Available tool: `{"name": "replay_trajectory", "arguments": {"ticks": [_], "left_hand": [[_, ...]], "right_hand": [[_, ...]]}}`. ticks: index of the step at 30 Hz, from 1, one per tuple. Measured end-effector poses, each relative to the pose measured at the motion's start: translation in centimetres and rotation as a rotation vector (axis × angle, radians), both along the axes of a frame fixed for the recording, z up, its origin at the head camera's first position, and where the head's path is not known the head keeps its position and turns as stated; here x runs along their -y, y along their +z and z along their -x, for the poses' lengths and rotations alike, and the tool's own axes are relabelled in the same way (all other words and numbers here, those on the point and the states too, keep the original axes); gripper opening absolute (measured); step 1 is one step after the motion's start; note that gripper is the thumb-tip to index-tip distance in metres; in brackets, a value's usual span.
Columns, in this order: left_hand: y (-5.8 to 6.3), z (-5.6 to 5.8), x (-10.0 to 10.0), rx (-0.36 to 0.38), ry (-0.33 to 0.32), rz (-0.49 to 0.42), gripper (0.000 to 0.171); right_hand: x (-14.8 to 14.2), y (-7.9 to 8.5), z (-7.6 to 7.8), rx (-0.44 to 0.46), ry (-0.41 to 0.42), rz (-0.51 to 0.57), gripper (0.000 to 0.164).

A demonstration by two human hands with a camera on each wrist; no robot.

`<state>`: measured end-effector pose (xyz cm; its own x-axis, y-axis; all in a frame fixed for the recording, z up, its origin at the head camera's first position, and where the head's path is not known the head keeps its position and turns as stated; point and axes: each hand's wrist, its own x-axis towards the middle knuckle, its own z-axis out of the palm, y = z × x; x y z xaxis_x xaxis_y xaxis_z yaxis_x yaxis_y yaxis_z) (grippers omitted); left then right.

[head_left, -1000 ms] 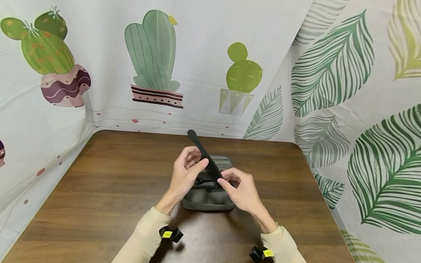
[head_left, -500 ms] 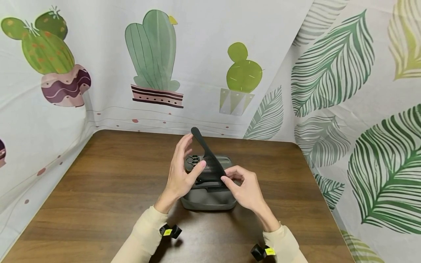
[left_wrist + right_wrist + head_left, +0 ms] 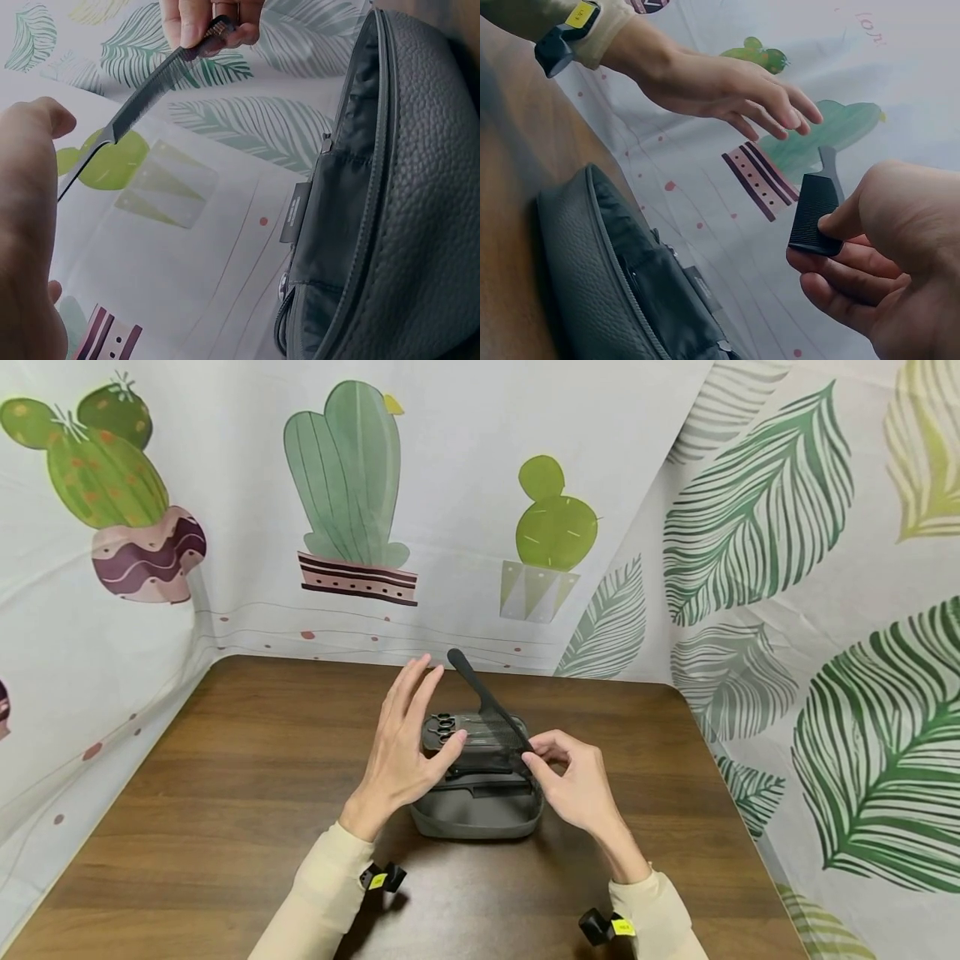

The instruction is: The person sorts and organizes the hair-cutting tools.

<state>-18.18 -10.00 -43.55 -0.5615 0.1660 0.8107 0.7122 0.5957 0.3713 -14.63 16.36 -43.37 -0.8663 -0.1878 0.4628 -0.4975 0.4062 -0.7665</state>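
Cactus and leaf prints (image 3: 348,485) cover the cloth (image 3: 457,485) behind a brown wooden table (image 3: 225,793), where a grey case (image 3: 476,822) lies unzipped. Above it, the person's right hand (image 3: 573,781) pinches a black comb (image 3: 491,704) by its toothed end, handle tilting up and away to the left. Their left hand (image 3: 401,747), fingers spread, hovers just beside the comb, apart from it.

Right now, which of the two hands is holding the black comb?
The right hand, pinching the black comb near its toothed end. The left hand differs: it is spread open, holds nothing and is apart from the comb.
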Motion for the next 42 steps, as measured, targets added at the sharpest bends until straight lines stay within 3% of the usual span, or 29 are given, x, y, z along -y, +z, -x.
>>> {"name": "replay_trajectory", "arguments": {"ticks": [5, 13, 24, 34, 42], "left_hand": [[0.1, 0.2, 0.2, -0.041, 0.006, 0.025, 0.075], [0.2, 0.4, 0.4, -0.087, 0.004, 0.056, 0.066], [0.0, 0.3, 0.3, -0.087, -0.080, 0.142, 0.058], [-0.7, 0.2, 0.4, -0.071, -0.108, 0.244, 0.045], [-1.0, 0.3, 0.7, -0.087, -0.086, 0.344, 0.029]], "right_hand": [[0.2, 2.6, -1.2, -0.009, -0.004, -0.018, 0.008], [-0.4, 2.9, -1.3, 0.012, 0.001, -0.078, 0.010], [-0.7, 3.0, -1.3, 0.034, 0.100, -0.150, 0.016], [-0.6, 3.0, -1.4, 0.057, 0.109, -0.164, 0.019], [-1.2, 0.7, -0.2, 0.056, 0.114, -0.174, 0.018]]}}
